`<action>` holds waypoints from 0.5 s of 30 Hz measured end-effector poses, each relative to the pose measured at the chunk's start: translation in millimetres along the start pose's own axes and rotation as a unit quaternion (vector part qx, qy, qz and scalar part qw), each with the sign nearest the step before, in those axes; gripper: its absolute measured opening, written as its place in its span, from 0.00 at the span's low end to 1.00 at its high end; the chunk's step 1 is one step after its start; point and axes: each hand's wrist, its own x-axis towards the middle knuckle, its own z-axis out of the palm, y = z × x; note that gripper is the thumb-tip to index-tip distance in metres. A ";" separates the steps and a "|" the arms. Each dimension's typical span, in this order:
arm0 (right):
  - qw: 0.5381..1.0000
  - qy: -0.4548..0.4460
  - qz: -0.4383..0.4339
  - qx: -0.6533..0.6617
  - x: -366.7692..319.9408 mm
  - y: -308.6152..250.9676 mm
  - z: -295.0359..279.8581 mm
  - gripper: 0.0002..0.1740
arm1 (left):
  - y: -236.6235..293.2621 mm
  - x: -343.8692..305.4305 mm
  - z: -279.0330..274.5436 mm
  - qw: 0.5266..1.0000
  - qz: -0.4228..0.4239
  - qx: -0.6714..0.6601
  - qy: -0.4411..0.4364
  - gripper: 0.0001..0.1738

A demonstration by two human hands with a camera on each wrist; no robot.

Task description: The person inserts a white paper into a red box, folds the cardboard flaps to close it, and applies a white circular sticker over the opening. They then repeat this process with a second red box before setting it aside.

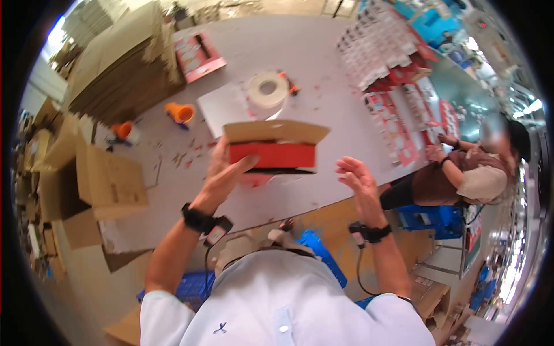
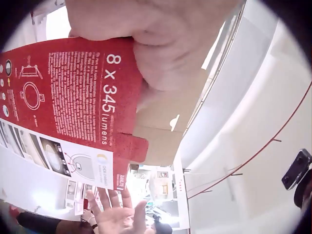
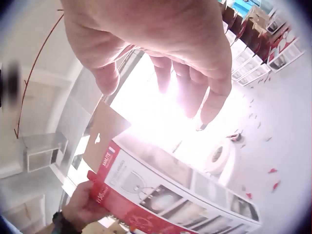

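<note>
A red and white printed box (image 1: pixel 272 155) with a raised brown cardboard flap (image 1: pixel 277 131) is held over the table by my left hand (image 1: pixel 222 173), thumb across its red face. In the left wrist view the box (image 2: pixel 83 92) shows "8 x 345 lumens", with the left hand (image 2: pixel 165 39) gripping its edge. My right hand (image 1: pixel 363 190) is off to the right of the box, touching nothing, fingers relaxed. The right wrist view shows the right hand (image 3: pixel 156 53) above the box (image 3: pixel 165 190), its fingers apart and slightly bent.
A tape roll (image 1: pixel 268 90) and white sheet (image 1: pixel 222 109) lie beyond the box. Orange tape dispensers (image 1: pixel 180 113) and an open carton (image 1: pixel 109 176) stand left, stacked cardboard (image 1: pixel 124 55) behind. Printed boxes (image 1: pixel 381 49) fill the right back; a person (image 1: pixel 456 173) sits at right.
</note>
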 end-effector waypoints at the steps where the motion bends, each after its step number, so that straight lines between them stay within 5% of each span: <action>1: 0.999 -0.013 -0.027 0.011 10.1 -1.7 4.3 0.30 | 3.3 0.2 1.0 0.999 -0.028 0.015 0.017 0.36; 4: 0.997 -0.052 -0.056 0.001 33.6 -13.6 26.2 0.37 | 6.9 1.0 -0.7 0.996 -0.077 0.034 0.033 0.36; 15: 0.988 -0.147 -0.003 0.042 69.2 -10.5 74.6 0.39 | 0.5 0.1 -8.1 1.000 -0.024 0.008 0.007 0.38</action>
